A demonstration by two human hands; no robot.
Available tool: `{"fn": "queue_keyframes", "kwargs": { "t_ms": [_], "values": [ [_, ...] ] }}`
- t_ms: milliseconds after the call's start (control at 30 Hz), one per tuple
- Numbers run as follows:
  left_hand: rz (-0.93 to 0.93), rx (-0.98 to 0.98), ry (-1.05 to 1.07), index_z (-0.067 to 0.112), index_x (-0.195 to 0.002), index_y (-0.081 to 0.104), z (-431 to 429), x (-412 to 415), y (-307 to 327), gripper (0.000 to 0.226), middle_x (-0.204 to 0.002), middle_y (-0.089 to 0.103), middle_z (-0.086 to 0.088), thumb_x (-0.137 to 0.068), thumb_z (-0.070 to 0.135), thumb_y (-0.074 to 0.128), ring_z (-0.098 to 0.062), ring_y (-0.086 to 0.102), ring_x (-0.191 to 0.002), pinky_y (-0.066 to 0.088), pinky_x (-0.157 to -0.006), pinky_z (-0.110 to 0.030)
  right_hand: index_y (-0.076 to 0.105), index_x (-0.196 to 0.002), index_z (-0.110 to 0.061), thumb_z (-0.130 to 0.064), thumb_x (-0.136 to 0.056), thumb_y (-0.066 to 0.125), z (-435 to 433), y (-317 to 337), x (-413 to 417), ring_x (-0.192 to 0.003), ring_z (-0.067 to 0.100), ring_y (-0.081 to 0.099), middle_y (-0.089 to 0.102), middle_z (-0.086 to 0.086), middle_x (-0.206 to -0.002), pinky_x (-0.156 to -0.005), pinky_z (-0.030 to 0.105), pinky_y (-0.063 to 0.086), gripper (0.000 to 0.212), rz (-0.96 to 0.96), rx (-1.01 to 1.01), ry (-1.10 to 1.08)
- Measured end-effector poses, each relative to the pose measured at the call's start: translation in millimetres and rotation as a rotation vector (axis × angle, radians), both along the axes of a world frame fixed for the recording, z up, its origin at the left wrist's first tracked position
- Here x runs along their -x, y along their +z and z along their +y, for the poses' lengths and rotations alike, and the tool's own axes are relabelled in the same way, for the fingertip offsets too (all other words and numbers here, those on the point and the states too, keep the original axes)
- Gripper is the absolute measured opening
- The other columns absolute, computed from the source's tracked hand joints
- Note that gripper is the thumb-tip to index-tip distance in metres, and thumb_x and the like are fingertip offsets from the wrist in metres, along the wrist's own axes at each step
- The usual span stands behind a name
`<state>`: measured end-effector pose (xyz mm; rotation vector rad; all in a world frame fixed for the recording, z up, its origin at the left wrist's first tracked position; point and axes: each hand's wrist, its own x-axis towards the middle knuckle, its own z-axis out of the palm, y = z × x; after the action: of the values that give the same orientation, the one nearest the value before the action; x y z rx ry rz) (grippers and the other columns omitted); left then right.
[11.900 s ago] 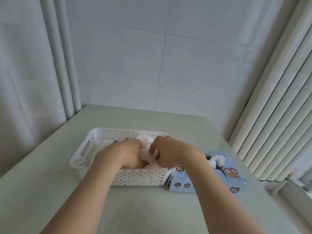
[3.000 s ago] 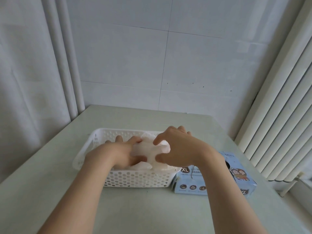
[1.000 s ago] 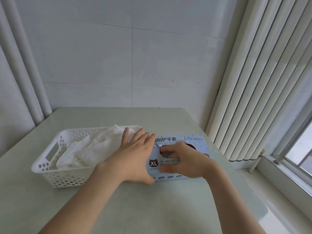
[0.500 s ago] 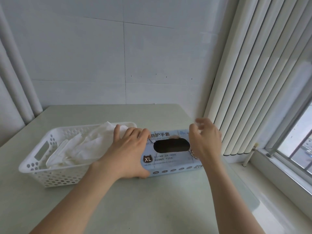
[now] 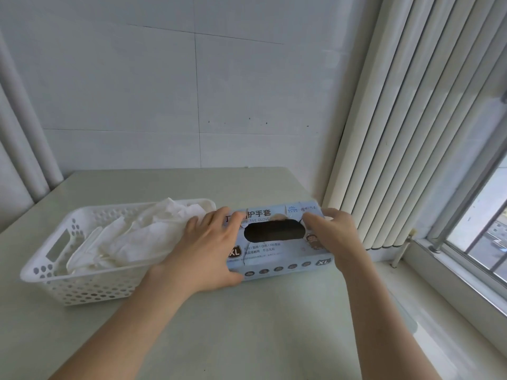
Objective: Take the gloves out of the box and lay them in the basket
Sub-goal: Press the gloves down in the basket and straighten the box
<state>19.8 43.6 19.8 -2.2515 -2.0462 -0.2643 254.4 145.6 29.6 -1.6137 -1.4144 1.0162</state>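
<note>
A light blue glove box [image 5: 274, 259] marked XL lies on the table with its dark oval opening [image 5: 274, 233] facing up; no glove shows in the opening. My left hand [image 5: 208, 248] rests on the box's left end, fingers spread flat on top and thumb along the front edge. My right hand [image 5: 334, 237] curls over the box's right end, with fingertips at the opening's right rim. Touching the box on the left stands a white perforated basket [image 5: 41, 267] holding a heap of white gloves [image 5: 142, 237].
The pale green table [image 5: 260, 325] meets a tiled wall at the back. Vertical blinds [image 5: 411, 119] hang close to the box on the right. Beyond the table's right edge are a window sill [image 5: 452, 283] and a window.
Earlier both hands arranged gloves in the basket. Since then my left hand moved onto the box. My right hand, raised beside the opening half a second ago, has come down onto the box's right end.
</note>
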Motion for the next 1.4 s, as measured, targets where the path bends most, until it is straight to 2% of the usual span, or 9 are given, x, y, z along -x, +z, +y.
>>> {"fn": "queue_keyframes", "kwargs": {
  "t_ms": [133,267,467,700,833,967,1167,1333,1400],
  "values": [
    [-0.065,-0.011,-0.005,0.024,-0.164,-0.016,0,-2,2,0.132,-0.172,-0.017,0.0,-0.078,0.069,0.073,-0.02,-0.002,-0.16,0.015,-0.129,-0.046,0.068,-0.118,-0.029,-0.028,-0.08,0.068,2,-2,-4,-0.077,0.022,0.078,0.078,0.004,-0.092,-0.055,0.033,0.062,0.038,0.142,-0.163,-0.085],
    [-0.127,-0.123,-0.004,0.024,-0.163,-0.023,3,-5,2,0.132,-0.17,-0.029,-0.004,-0.083,0.069,0.071,-0.028,-0.005,-0.159,0.012,-0.13,-0.048,0.07,-0.115,-0.031,-0.025,-0.078,0.055,4,-6,-2,-0.08,0.027,0.076,0.078,0.002,-0.088,-0.058,0.046,0.065,0.04,0.284,-0.255,-0.133],
    [-0.084,-0.286,-0.024,0.021,-0.159,0.024,5,0,-1,0.108,-0.149,0.039,-0.001,-0.075,0.053,0.084,-0.028,0.041,-0.135,0.038,-0.112,-0.043,0.073,-0.11,-0.025,-0.016,-0.072,0.044,6,-14,-4,-0.08,0.025,0.075,0.08,0.002,-0.093,-0.059,0.036,0.058,0.049,0.375,-0.363,-0.166],
    [-0.053,-0.368,-0.061,0.025,-0.137,0.042,7,-1,-3,0.095,-0.128,0.04,0.003,-0.06,0.038,0.096,-0.024,0.049,-0.116,0.045,-0.1,-0.043,0.067,-0.11,-0.021,-0.022,-0.082,0.045,7,-23,4,-0.089,0.019,0.072,0.075,-0.002,-0.099,-0.065,0.035,0.057,0.035,0.239,-0.499,-0.161],
    [-0.109,-0.314,-0.036,0.026,-0.153,0.031,8,3,-6,0.098,-0.145,0.033,0.001,-0.074,0.043,0.086,-0.027,0.042,-0.134,0.036,-0.115,-0.049,0.064,-0.114,-0.018,-0.03,-0.091,0.043,5,-20,5,-0.082,0.007,0.062,0.067,-0.006,-0.091,-0.058,0.027,0.043,0.034,0.154,-0.418,-0.159],
    [-0.088,-0.064,0.052,0.028,-0.163,0.014,7,8,-2,0.102,-0.17,0.008,0.004,-0.086,0.066,0.069,-0.02,0.014,-0.157,0.01,-0.128,-0.054,0.068,-0.11,-0.016,-0.031,-0.097,0.052,13,-24,5,-0.074,0.014,0.063,0.066,-0.003,-0.08,-0.062,0.031,0.05,0.025,0.032,-0.254,-0.143],
    [0.005,0.023,0.066,0.034,-0.139,0.051,5,7,0,0.054,-0.142,0.051,0.016,-0.096,0.067,0.053,-0.014,0.024,-0.152,-0.001,-0.125,-0.056,0.075,-0.115,-0.021,-0.026,-0.096,0.057,22,-34,6,-0.072,0.013,0.067,0.078,0.004,-0.082,-0.068,0.033,0.057,0.027,-0.121,-0.218,-0.073],
    [0.03,-0.003,0.037,0.039,-0.141,0.052,7,8,0,0.054,-0.143,0.05,0.017,-0.096,0.069,0.053,-0.012,0.03,-0.148,0.009,-0.125,-0.048,0.073,-0.128,-0.014,-0.02,-0.102,0.053,20,-39,13,-0.069,-0.002,0.051,0.076,0.0,-0.09,-0.061,0.022,0.046,0.033,-0.217,-0.269,-0.065],
    [0.032,-0.015,0.038,0.036,-0.143,0.05,8,9,-2,0.063,-0.149,0.044,0.014,-0.093,0.075,0.047,-0.015,0.035,-0.144,0.019,-0.122,-0.042,0.073,-0.126,-0.014,-0.019,-0.102,0.051,16,-38,19,-0.076,0.006,0.053,0.074,-0.001,-0.093,-0.073,0.031,0.054,0.032,-0.271,-0.349,-0.086]
  ]
}}
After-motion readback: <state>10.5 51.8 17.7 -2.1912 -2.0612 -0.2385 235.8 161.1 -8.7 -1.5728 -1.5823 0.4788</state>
